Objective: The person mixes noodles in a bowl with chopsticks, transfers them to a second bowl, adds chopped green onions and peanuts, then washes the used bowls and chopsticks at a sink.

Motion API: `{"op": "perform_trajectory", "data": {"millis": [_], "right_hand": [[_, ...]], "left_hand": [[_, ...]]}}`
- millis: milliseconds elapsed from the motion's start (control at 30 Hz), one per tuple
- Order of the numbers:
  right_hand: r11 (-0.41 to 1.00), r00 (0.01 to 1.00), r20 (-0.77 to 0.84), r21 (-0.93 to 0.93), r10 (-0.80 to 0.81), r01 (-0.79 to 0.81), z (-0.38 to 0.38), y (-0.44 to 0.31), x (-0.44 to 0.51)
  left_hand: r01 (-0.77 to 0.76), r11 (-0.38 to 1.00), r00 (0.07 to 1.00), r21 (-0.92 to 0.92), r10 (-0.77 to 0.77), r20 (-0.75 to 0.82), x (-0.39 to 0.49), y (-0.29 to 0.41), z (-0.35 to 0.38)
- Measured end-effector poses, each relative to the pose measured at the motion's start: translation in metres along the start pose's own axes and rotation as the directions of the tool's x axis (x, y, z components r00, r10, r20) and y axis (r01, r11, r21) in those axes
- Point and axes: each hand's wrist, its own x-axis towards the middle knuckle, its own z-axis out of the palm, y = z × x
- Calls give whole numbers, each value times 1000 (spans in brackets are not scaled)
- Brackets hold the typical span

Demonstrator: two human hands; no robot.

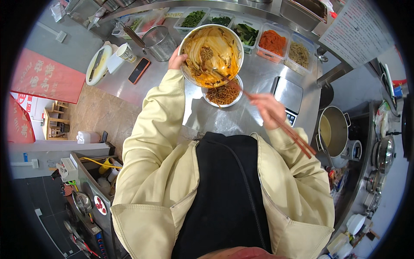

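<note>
My left hand [177,60] grips the rim of a large bowl [210,51], tilted so its inside faces me. Orange-brown sauce and a few scraps coat that inside. In my right hand [267,108] are long reddish-brown chopsticks [292,137], their tips against the inner wall of the bowl. Below the tilted bowl, a white round container [235,103] stands on the steel counter [207,121], filled with brown sauced noodles [223,94]. The bowl's lower edge hides the far part of this container.
Clear tubs of greens [247,34], shredded carrot [272,41] and pale shreds [298,54] line the back. A digital scale [288,95] lies right. Left are a strainer [159,43], phone [139,70], paper cup [126,52] and knife [95,66] on a board. A big pot [333,129] stands far right.
</note>
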Motion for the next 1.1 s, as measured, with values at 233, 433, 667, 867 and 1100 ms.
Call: {"op": "perform_trajectory", "data": {"millis": [233,433,667,867,1100], "right_hand": [[997,1000,10,66,29,-29,0,3,23],[989,989,-80,91,124,-116,-8,1,7],[985,998,48,168,42,-49,-13,-1,6],[996,951,300,-74,71,-51,-22,0,1],[992,952,278,-17,128,-128,-7,-3,-20]], "left_hand": [[25,999,999,26,-25,22,0,-8,5],[8,992,996,122,-19,88,-5,-5,5],[13,992,994,124,-26,103,-9,9,14],[-137,967,976,214,95,198,-12,11,20],[-231,946,960,229,182,214,-16,6,30]]}}
